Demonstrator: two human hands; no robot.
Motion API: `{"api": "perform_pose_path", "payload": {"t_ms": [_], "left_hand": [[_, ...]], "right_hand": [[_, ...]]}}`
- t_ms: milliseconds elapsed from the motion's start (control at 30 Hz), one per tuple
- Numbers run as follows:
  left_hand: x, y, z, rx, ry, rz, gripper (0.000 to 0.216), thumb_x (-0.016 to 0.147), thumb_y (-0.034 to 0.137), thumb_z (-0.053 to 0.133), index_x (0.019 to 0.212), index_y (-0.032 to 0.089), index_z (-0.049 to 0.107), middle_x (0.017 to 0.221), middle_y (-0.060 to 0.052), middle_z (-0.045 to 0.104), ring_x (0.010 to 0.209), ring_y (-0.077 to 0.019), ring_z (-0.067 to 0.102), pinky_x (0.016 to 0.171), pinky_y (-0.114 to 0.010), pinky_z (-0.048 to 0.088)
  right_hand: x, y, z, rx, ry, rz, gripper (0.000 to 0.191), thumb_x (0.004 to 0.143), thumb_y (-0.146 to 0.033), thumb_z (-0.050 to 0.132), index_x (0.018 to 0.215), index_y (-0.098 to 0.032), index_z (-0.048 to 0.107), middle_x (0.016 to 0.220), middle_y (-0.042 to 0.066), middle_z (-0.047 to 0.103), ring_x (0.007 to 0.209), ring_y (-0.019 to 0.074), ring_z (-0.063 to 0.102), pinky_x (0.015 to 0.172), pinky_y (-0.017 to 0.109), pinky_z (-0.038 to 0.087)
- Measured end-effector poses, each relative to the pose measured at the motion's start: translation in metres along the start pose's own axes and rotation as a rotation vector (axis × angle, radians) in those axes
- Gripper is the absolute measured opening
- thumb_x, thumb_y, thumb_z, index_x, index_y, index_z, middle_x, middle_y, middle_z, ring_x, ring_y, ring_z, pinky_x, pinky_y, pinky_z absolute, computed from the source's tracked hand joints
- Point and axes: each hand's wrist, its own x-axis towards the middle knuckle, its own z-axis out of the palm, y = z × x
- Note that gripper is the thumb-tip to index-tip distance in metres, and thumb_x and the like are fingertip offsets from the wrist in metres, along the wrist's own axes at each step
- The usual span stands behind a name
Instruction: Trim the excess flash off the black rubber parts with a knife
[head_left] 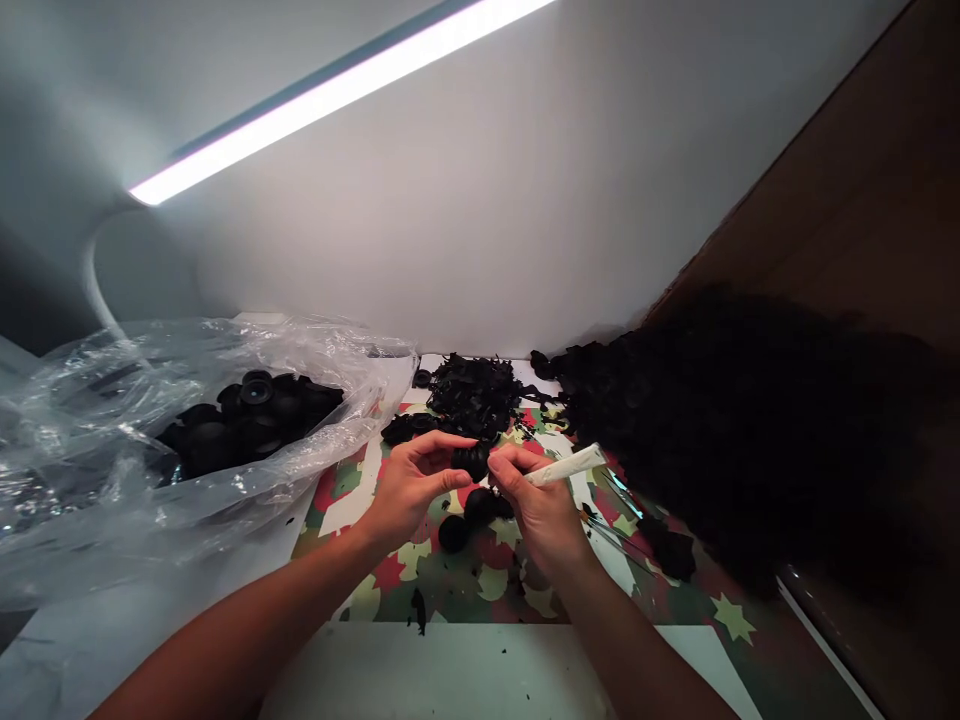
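Note:
Between the thumb and fingers of my left hand sits a small black ribbed part that looks like rubber. My right hand is closed around a slim tool with a whitish, wrapped-looking handle. The handle sticks out to the right above the hand. The tool's working end is at the right side of the ribbed part, too small to make out. Just below the hands, a round black piece and more black pieces lie on the patterned sheet.
A clear plastic bag at left holds several black rubber parts. Black scraps are heaped behind the hands. A large dark mass fills the right side by a brown panel. A lit lamp hangs overhead.

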Motion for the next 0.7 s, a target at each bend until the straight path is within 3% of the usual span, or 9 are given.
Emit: {"api": "perform_pose_path", "payload": {"t_ms": [133,333,433,567,700], "left_hand": [[0.0,0.0,0.0,-0.012,-0.013,0.016,0.03,0.07,0.021,0.088,0.099,0.022,0.08,0.091,-0.003,0.075,0.084,-0.0162,0.068,0.076,-0.025,0.056],[0.003,0.005,0.004,0.057,0.03,0.195,0.026,0.067,0.021,0.09,0.091,0.019,0.08,0.101,-0.006,0.069,0.088,-0.017,0.066,0.075,-0.025,0.056],[0.002,0.004,0.003,0.089,0.025,0.177,0.023,0.071,0.023,0.088,0.092,0.018,0.078,0.089,-0.005,0.068,0.079,-0.0156,0.065,0.068,-0.025,0.055],[0.0,0.001,0.0,0.188,0.045,0.133,0.016,0.077,0.027,0.083,0.084,0.016,0.074,0.076,-0.001,0.063,0.064,-0.0105,0.058,0.058,-0.021,0.048],[-0.001,0.001,-0.002,0.272,0.051,0.15,0.016,0.079,0.028,0.081,0.081,0.016,0.071,0.074,0.0,0.062,0.066,-0.0113,0.057,0.059,-0.022,0.046]], "right_hand": [[-0.001,-0.001,0.001,0.084,-0.005,0.046,0.034,0.086,-0.043,0.073,0.067,-0.018,0.06,0.066,-0.004,0.041,0.065,0.0118,0.032,0.059,0.025,0.027],[-0.002,-0.003,0.006,0.238,0.027,0.109,0.031,0.078,-0.042,0.08,0.068,-0.018,0.064,0.066,-0.004,0.041,0.063,0.0106,0.033,0.058,0.023,0.031],[-0.003,-0.002,0.008,0.279,0.036,0.164,0.031,0.076,-0.043,0.081,0.069,-0.018,0.064,0.066,-0.004,0.041,0.062,0.0104,0.034,0.056,0.023,0.031],[-0.002,0.003,0.007,0.173,0.018,0.142,0.033,0.081,-0.045,0.077,0.069,-0.019,0.06,0.063,-0.005,0.038,0.059,0.0104,0.031,0.053,0.024,0.026],[0.007,0.005,-0.004,-0.077,0.066,-0.02,0.035,0.087,-0.045,0.07,0.066,-0.019,0.058,0.063,-0.004,0.045,0.057,0.0108,0.032,0.053,0.025,0.026]]}}
